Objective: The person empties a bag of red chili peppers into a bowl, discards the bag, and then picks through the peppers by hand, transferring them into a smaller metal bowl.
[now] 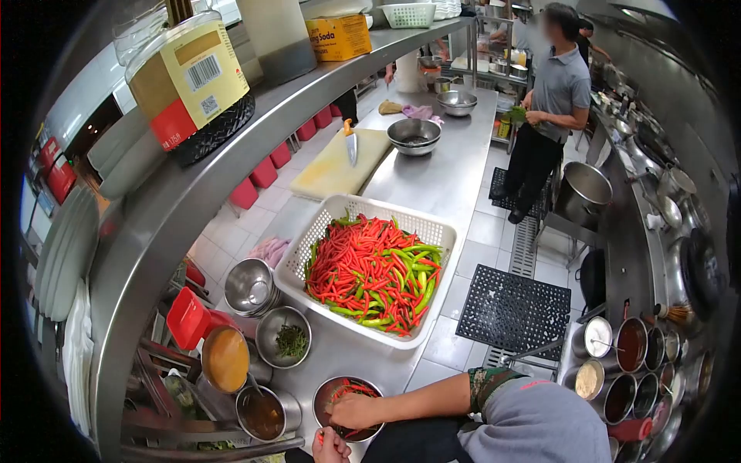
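1. A white basket (440,231) heaped with red and green chillies (374,274) sat mid-counter, between the person and a yellow cutting board (332,166) bearing a knife (351,145).
2. Steel bowls (251,287), one holding stems, and pots of sauce (225,359) crowded the near left.
3. The right hand (355,410) rested in a small steel bowl (328,390) of chillies, fingers curled over them (grip unclear).
4. The left hand (330,446), cut off by the bottom edge, pinched a red chilli (320,437).
5. A co-worker (552,108) stood far back, holding greens.
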`<state>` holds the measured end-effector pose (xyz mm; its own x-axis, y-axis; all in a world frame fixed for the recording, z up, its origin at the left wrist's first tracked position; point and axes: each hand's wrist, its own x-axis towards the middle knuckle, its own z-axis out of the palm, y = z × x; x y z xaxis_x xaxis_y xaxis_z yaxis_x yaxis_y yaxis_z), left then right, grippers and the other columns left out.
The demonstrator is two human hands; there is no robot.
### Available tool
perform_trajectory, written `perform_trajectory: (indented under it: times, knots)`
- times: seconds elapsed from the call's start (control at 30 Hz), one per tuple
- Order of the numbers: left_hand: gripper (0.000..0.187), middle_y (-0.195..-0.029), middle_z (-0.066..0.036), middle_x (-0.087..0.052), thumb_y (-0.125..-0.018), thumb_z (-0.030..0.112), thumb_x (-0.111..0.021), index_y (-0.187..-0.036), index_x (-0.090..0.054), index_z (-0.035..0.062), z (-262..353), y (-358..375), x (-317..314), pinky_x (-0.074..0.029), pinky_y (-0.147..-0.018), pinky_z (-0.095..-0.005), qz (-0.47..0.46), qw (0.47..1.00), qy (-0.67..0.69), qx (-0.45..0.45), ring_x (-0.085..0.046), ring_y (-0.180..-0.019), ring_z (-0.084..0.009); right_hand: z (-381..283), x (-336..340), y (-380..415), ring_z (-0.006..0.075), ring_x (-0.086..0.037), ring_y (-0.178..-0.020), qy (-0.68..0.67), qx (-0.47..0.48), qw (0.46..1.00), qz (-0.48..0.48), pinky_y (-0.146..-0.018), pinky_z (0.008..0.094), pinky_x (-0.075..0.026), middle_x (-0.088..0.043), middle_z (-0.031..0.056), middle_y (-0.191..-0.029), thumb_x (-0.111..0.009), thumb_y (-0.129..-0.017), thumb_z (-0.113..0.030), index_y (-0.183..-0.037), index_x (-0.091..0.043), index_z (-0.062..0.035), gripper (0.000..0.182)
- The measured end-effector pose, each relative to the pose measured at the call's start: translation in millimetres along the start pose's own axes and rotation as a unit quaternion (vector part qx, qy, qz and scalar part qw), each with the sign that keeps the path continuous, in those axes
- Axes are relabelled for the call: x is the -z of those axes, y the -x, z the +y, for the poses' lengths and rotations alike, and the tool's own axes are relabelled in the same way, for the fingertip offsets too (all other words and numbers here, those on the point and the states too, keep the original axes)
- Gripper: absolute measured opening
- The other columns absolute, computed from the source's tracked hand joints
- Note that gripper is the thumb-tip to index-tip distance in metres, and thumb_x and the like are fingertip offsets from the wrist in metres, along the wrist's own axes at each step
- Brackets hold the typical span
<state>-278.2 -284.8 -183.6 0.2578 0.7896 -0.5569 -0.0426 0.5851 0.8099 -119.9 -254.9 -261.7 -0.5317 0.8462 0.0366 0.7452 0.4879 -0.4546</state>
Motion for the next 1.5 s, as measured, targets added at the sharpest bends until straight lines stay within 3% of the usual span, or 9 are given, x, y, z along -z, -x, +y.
perform_trajectory:
  times: [0.27,0.37,0.53,0.73,0.93,1.03,1.23,1.33,1.5]
  knots:
    - [0.021,-0.067,0.004,-0.038,-0.1,0.024,-0.056,-0.084,-0.047,0.0139,-2.4,-1.5,0.2,-0.028,-0.047,-0.0223,0.004,1.0,0.014,0.002,-0.034,-0.053,-0.0066,-4.8,32.0,9.5,0.0336,-0.066,-0.095,-0.071,-0.079,0.988,0.115,-0.078,0.0444,-0.055,-0.056,0.0153,-0.11,-0.058,-0.084,-0.014,-0.107,-0.062,-0.0055,0.025]
    - [0.021,-0.067,0.004,-0.038,-0.1,0.023,-0.057,-0.084,-0.048,0.0135,-3.9,-1.4,-1.0,-0.028,-0.047,-0.0228,0.029,0.999,0.024,0.0,-0.033,-0.053,-0.0066,-3.8,23.8,9.1,0.0331,-0.065,-0.096,-0.046,-0.03,0.995,0.086,-0.078,0.0426,-0.055,-0.054,0.0151,-0.111,-0.059,-0.083,-0.014,-0.111,-0.061,-0.0064,0.029]
    - [0.021,-0.066,0.005,-0.038,-0.1,0.023,-0.058,-0.084,-0.049,0.0122,-4.3,-3.9,-0.4,-0.027,-0.047,-0.0227,0.028,0.999,0.027,-0.014,-0.032,-0.052,-0.006,-5.3,-30.8,-5.2,0.0328,-0.065,-0.096,-0.014,0.007,0.998,0.057,-0.079,0.0422,-0.055,-0.06,0.0174,-0.111,-0.055,-0.084,-0.02,-0.084,-0.071,-0.0042,0.022]
    - [0.019,-0.065,0.005,-0.04,-0.1,0.023,-0.058,-0.087,-0.053,0.0102,-6.3,1.0,-0.2,-0.026,-0.046,-0.0226,0.043,0.998,-0.009,-0.037,-0.033,-0.051,-0.0055,-4.7,-14.1,-5.4,0.0351,-0.065,-0.095,-0.031,0.027,0.999,0.036,-0.077,0.0443,-0.054,-0.062,0.0176,-0.102,-0.059,-0.081,-0.016,-0.089,-0.069,-0.003,0.018]
    - [0.019,-0.065,0.005,-0.039,-0.101,0.025,-0.055,-0.09,-0.055,0.0092,-6.6,-0.6,4.7,-0.027,-0.046,-0.0225,0.058,0.997,-0.003,-0.052,-0.034,-0.052,-0.0057,-5.6,32.3,3.0,0.0353,-0.067,-0.083,-0.201,-0.018,0.956,0.211,-0.07,0.0453,-0.052,-0.067,0.0169,-0.091,-0.06,-0.086,-0.012,-0.093,-0.058,-0.0033,0.011]
    - [0.02,-0.066,0.005,-0.039,-0.103,0.026,-0.053,-0.092,-0.055,0.0096,-6.8,-1.9,2.0,-0.027,-0.048,-0.0219,0.028,0.997,-0.012,-0.065,-0.034,-0.054,-0.0055,-10.7,65.6,12.9,0.0345,-0.065,-0.075,-0.307,-0.027,0.929,0.203,-0.066,0.0442,-0.05,-0.066,0.0152,-0.081,-0.057,-0.089,-0.011,-0.09,-0.053,-0.003,0.009]
    - [0.02,-0.069,0.007,-0.037,-0.103,0.03,-0.053,-0.106,-0.056,0.0108,-6.2,-5.1,-8.3,-0.026,-0.05,-0.0211,-0.041,0.997,-0.042,-0.058,-0.033,-0.056,-0.0041,-15.1,61.5,13.6,0.0177,-0.062,-0.065,-0.548,-0.029,0.811,0.204,-0.06,0.0348,-0.049,-0.063,0.0063,-0.074,-0.06,-0.091,-0.012,-0.09,-0.054,-0.0034,0.011]
    - [0.025,-0.07,0.008,-0.04,-0.102,0.031,-0.055,-0.115,-0.058,0.0099,-15.5,-12.1,8.6,-0.026,-0.049,-0.021,-0.077,0.991,-0.095,-0.046,-0.034,-0.057,-0.0028,-5.0,50.0,13.7,0.0111,-0.06,-0.061,-0.647,-0.043,0.755,0.098,-0.054,0.0292,-0.049,-0.063,0.0032,-0.074,-0.061,-0.091,-0.012,-0.089,-0.056,-0.0034,0.01]
    - [0.026,-0.067,0.009,-0.043,-0.101,0.034,-0.058,-0.109,-0.06,0.0089,-23.1,-14.3,6.0,-0.026,-0.048,-0.0216,-0.096,0.976,-0.18,-0.073,-0.034,-0.054,-0.0026,-5.3,46.2,18.5,0.0087,-0.058,-0.056,-0.634,-0.068,0.771,0.013,-0.051,0.0249,-0.047,-0.062,0.0022,-0.073,-0.059,-0.093,-0.012,-0.088,-0.056,-0.0036,0.01]
